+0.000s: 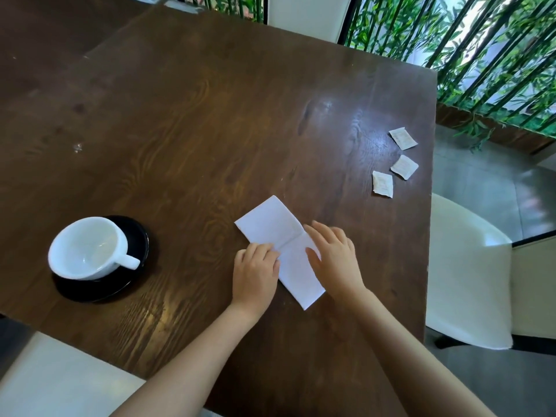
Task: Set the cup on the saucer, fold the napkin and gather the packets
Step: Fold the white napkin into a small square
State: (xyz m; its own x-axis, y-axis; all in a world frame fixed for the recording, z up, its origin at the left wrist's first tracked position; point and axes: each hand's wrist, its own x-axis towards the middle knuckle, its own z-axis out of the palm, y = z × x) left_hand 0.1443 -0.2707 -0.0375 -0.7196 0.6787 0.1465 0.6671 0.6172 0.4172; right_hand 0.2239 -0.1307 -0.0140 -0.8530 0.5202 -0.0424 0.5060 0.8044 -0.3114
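Head view: both hands rest flat on the napkin (278,236) near the bench's (186,121) front edge — left hand (255,273) with fingers pressed together at the crease, right hand (335,260) with fingers slightly spread. Well to the left, the cup (87,248) sits on the saucer (132,236). 3 packets (382,183) lie apart near the right edge.
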